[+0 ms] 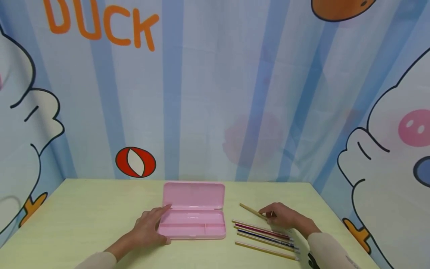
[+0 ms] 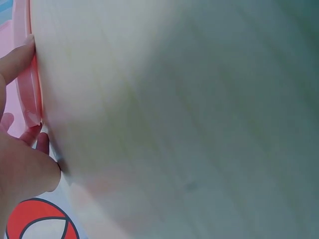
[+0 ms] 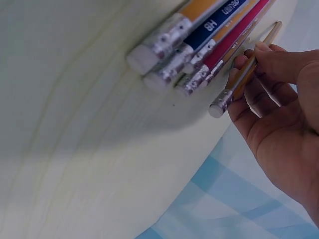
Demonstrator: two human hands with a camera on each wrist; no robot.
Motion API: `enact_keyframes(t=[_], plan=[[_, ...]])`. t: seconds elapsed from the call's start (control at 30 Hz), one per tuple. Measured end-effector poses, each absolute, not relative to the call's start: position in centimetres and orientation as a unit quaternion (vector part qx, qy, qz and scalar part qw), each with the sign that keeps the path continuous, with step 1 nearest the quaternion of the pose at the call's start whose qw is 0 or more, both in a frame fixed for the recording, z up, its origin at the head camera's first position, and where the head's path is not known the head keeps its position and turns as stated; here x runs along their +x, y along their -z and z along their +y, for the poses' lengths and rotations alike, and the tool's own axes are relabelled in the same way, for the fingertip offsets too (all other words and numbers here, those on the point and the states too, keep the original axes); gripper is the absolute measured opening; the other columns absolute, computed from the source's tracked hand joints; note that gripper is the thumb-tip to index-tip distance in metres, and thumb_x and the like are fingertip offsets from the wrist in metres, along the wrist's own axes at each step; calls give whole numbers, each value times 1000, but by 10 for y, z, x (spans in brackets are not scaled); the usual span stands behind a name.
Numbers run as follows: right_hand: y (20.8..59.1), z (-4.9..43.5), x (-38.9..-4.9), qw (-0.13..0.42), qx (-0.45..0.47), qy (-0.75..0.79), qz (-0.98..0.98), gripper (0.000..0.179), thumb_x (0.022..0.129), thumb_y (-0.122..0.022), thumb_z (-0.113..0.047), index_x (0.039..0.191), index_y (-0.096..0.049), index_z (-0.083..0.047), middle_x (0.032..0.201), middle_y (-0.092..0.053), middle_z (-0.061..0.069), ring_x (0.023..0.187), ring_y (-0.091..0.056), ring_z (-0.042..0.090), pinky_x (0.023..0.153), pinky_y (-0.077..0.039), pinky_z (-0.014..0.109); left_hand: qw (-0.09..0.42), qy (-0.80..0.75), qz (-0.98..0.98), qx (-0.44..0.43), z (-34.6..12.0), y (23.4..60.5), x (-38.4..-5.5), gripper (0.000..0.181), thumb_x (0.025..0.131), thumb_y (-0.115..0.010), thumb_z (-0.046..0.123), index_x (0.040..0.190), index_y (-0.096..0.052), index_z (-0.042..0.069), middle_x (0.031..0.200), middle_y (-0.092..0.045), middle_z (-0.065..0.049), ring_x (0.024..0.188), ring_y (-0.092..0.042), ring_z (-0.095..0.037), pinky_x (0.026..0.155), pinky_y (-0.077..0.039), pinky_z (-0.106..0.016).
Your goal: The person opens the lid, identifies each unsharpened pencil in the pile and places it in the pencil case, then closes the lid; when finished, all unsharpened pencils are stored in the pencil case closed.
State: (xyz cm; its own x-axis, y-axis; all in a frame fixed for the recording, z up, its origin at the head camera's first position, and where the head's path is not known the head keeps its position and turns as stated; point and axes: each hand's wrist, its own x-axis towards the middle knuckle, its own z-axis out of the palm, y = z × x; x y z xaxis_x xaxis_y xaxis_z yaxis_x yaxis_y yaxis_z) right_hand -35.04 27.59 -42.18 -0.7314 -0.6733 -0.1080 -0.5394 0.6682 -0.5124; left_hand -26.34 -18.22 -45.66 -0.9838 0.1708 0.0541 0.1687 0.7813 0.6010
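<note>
An opened pink pencil case lies on the table with its lid tilted back; its compartments show nothing inside. My left hand holds the case by its left end, thumb at the front corner and forefinger near the hinge. In the left wrist view the thumb presses the pink rim. To the right of the case, my right hand pinches a yellow pencil between thumb and fingers, its eraser end towards the wrist. Several more pencils, yellow, red and dark blue, lie side by side in front of that hand.
One yellow pencil lies slightly apart, nearest the front. The pale wood-grain table ends at a striped blue cloth backdrop with cartoon figures. A small black shape shows beside the right sleeve.
</note>
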Motion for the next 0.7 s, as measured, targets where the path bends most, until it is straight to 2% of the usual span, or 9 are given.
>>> enact_keyframes(t=[0.17, 0.37, 0.6, 0.7], plan=[[417, 274, -348, 151, -322, 242, 902, 39, 91, -54, 9, 129, -62, 6, 97, -68, 10, 76, -53, 7, 66, -44, 27, 15, -318, 945, 81, -181, 456, -264, 101, 64, -93, 23, 152, -42, 17, 147, -49, -16, 121, -43, -35, 103, -34, -65], [408, 269, -348, 149, -326, 261, 896, 41, 92, -51, 10, 132, -59, 7, 91, -65, 13, 65, -54, 8, 61, -44, 26, 13, -317, 945, 79, -181, 455, -263, 102, 64, -93, 23, 152, -42, 17, 147, -49, -16, 121, -43, -34, 103, -34, -64], [389, 259, -347, 128, -355, 282, 882, 37, 97, -56, 3, 133, -57, 10, 93, -64, 21, 68, -61, 19, 62, -50, 27, 6, -317, 945, 79, -181, 457, -264, 102, 63, -93, 24, 152, -42, 17, 147, -50, -16, 119, -44, -33, 102, -35, -64], [384, 256, -347, 119, -365, 287, 878, 37, 97, -57, 2, 133, -57, 9, 93, -64, 18, 69, -61, 18, 63, -51, 27, 4, -315, 946, 78, -181, 457, -265, 103, 63, -94, 24, 152, -42, 17, 147, -50, -16, 119, -44, -33, 102, -35, -63]])
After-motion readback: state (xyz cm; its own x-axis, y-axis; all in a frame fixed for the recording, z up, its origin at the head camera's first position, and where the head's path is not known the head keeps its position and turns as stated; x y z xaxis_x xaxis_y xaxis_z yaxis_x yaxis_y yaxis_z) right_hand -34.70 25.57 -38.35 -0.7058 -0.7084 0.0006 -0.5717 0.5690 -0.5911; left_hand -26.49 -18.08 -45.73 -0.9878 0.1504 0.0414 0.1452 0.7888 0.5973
